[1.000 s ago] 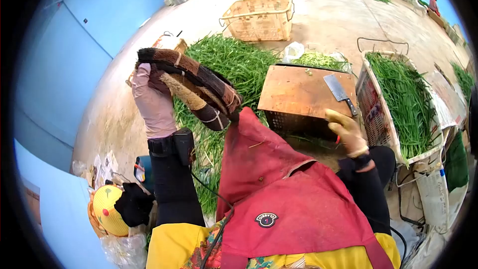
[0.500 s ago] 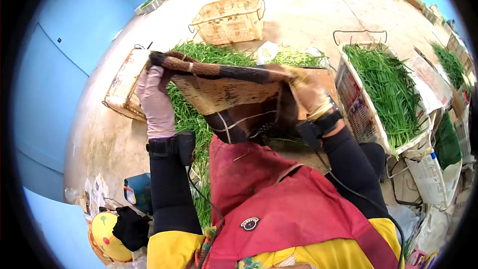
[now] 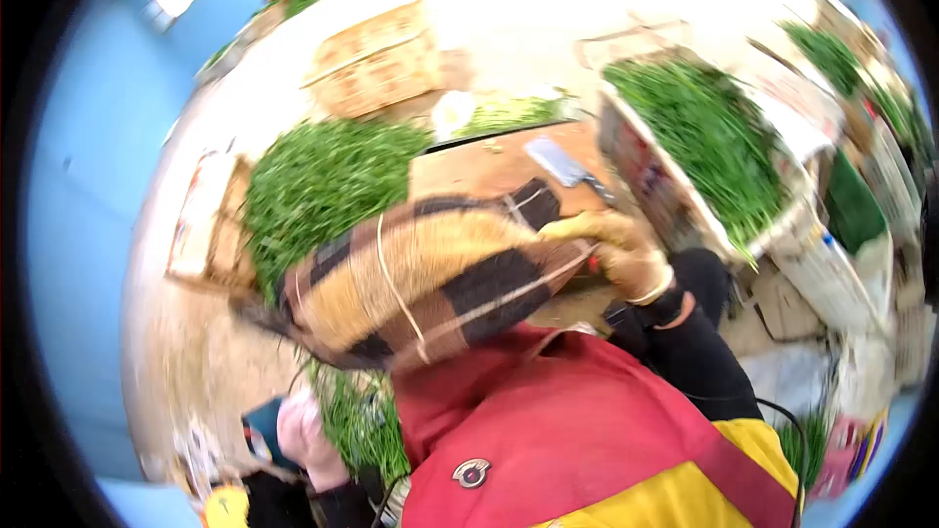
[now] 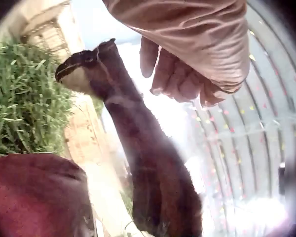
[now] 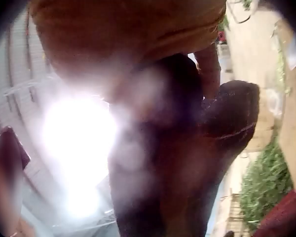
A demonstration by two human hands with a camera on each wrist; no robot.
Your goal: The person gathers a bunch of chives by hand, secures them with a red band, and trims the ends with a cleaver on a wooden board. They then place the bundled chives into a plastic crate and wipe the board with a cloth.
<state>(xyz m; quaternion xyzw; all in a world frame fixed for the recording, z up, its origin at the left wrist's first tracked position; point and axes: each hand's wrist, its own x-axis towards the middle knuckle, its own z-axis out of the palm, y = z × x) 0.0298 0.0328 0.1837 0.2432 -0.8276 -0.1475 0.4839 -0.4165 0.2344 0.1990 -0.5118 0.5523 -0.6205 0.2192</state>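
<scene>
A checked cloth (image 3: 430, 279) in brown, tan and black, fleecy with pale lines, hangs in front of the red apron (image 3: 548, 420). My right hand (image 3: 621, 254), in a yellowish glove, grips its right end; in the right wrist view the dark cloth (image 5: 163, 158) hangs from that hand. The left hand (image 3: 308, 435), in a pale pink glove, is low at the left, apart from the cloth. Its fingers (image 4: 175, 81) are loosely bent and hold nothing in the left wrist view, beside the long dark fold of cloth (image 4: 143, 148).
Behind the cloth, a cleaver (image 3: 558, 161) lies on a wooden board (image 3: 465, 171). A heap of green stalks (image 3: 333, 181) is on the floor at left. A crate of greens (image 3: 694, 137) stands at right, with crates (image 3: 377, 64) farther back.
First only the left hand held the folded cloth; the right hand then took its other end and spread it. Now the left hand has let go and dropped lower, and the cloth swings lower.
</scene>
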